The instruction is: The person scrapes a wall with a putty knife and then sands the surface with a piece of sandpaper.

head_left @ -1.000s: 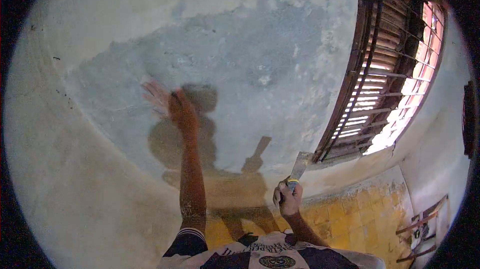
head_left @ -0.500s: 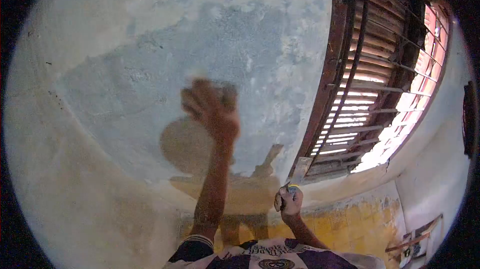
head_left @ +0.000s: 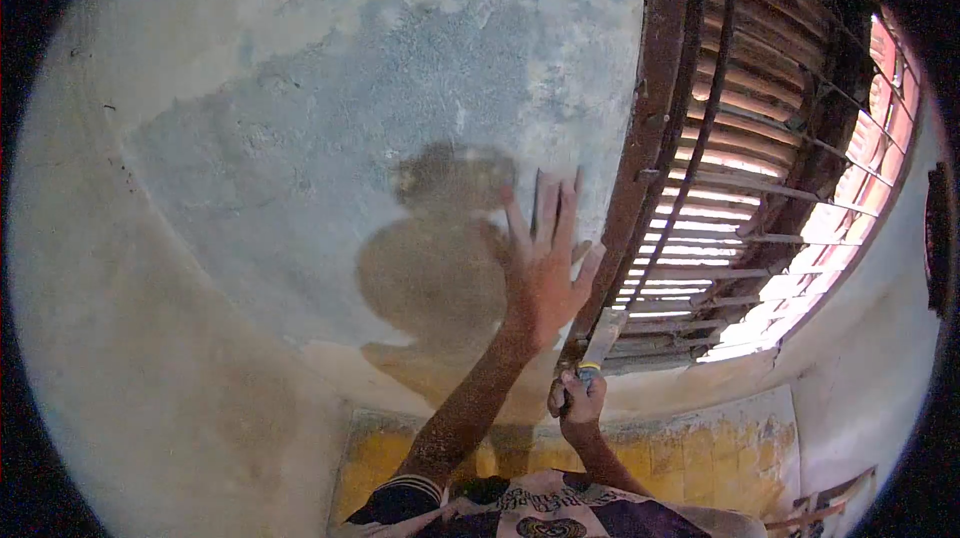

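My left hand (head_left: 545,278) is raised in front of the wall with its fingers stretched out and spread. It appears to lie flat on the blue-grey patch (head_left: 400,88), close to the window frame; exact contact is hard to see. Lower down, my right hand (head_left: 583,406) is closed around the handle of a putty knife (head_left: 602,340). Its flat grey blade points up beside the bottom of the window, and a yellow and blue band shows just above my fingers. Shadows of my head and hands fall across the wall.
On the right is a window with a dark wooden frame (head_left: 655,108), slats (head_left: 750,88) and metal bars. Yellow, worn tiling (head_left: 700,453) covers the lower wall. A dark object (head_left: 938,238) hangs at the far right, and wooden pieces (head_left: 820,513) stand at the lower right.
My left hand has moved right across the wall, toward the window frame, and its fingers now show clearly spread. My right hand stays nearly in place with the putty knife. The view has shifted slightly.
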Demonstrator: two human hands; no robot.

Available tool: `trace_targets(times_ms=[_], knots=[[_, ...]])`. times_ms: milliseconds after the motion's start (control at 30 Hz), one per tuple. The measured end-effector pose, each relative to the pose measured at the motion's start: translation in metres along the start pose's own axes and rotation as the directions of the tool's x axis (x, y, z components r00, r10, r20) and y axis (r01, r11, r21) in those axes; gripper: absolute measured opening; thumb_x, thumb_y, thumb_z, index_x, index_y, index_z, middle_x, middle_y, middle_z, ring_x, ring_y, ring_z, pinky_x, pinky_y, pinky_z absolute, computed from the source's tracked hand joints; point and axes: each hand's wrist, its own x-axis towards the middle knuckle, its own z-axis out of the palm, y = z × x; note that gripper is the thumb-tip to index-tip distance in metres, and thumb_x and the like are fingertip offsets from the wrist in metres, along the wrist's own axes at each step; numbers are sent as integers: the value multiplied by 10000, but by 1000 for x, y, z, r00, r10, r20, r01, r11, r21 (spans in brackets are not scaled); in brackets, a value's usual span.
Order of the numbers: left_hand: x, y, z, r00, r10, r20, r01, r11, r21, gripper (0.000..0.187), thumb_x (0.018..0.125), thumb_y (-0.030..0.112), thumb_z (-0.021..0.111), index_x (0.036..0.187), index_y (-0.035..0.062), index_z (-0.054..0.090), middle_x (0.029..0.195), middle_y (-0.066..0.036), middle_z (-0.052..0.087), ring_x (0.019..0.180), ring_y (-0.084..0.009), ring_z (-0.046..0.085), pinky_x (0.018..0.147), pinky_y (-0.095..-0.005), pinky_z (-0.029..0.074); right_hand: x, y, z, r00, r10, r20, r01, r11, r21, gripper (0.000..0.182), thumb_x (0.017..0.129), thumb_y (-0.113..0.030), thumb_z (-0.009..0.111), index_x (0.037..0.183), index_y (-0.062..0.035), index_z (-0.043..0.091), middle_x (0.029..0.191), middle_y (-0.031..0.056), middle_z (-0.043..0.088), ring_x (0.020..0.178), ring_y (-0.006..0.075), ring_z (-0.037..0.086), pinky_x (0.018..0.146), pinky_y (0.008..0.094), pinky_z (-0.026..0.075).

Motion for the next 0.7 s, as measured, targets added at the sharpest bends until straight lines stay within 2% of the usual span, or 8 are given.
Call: trace_targets(times_ms=[33,167,300,400,467,533,633,700], knots=[[-5,4,2,997,53,53,-52,999,-12,787,911,417,617,1533,64,289,1595,-221,228,1456,-528,105,1092,-741,65,1,0,-2,1000,-22,11,23,1000,-18,112,935,-107,580,865,-78,497,535,37,468,398,152,440,358,310,344],[28,-51,7,982,-131,-140,89,959,-268,767,888,414,631,1507,60,348,1580,-215,261,1455,-515,132,1074,-752,115,8,6,-23,996,-70,59,73,996,-44,124,929,-143,628,891,-69,536,580,29,523,426,139,482,390,290,389],[47,-84,5,951,-179,-250,79,927,-366,736,892,439,612,1494,80,391,1577,-202,276,1470,-475,148,1067,-744,125,10,2,-27,999,-51,16,50,998,28,115,916,-127,660,908,-59,568,613,26,559,457,131,511,416,278,403],[17,-17,8,994,24,-108,-34,995,-95,750,899,426,600,1523,101,340,1571,-211,285,1469,-468,167,1073,-739,118,19,7,-22,995,78,-64,-78,997,0,91,945,-122,569,906,-77,501,555,39,467,377,160,425,363,291,364],[13,9,-14,991,130,-9,-130,991,31,741,908,421,590,1525,100,335,1571,-217,283,1464,-475,177,1072,-738,124,22,15,-24,1000,-26,2,26,999,-28,92,941,-127,578,930,-77,502,554,38,464,385,163,435,363,297,364],[35,-47,11,998,53,-27,-58,980,-189,721,916,436,588,1520,118,356,1571,-175,313,1452,-475,212,1093,-721,113,27,8,-19,995,-77,59,77,997,-6,97,935,-127,602,918,-73,523,566,30,489,416,150,464,382,290,376],[62,-100,22,999,-32,-10,31,997,-65,720,914,434,595,1520,128,357,1563,-148,343,1431,-471,254,1111,-699,119,20,-13,-10,995,-27,92,23,999,45,116,927,-127,644,866,-67,566,587,15,541,466,118,509,418,274,396],[59,-75,24,993,27,-118,-28,1000,-12,732,906,431,608,1514,108,362,1547,-161,366,1385,-464,326,1112,-643,189,19,-13,-17,997,24,72,-25,1000,12,128,929,-137,643,854,-68,566,581,13,537,462,116,506,413,280,388]])
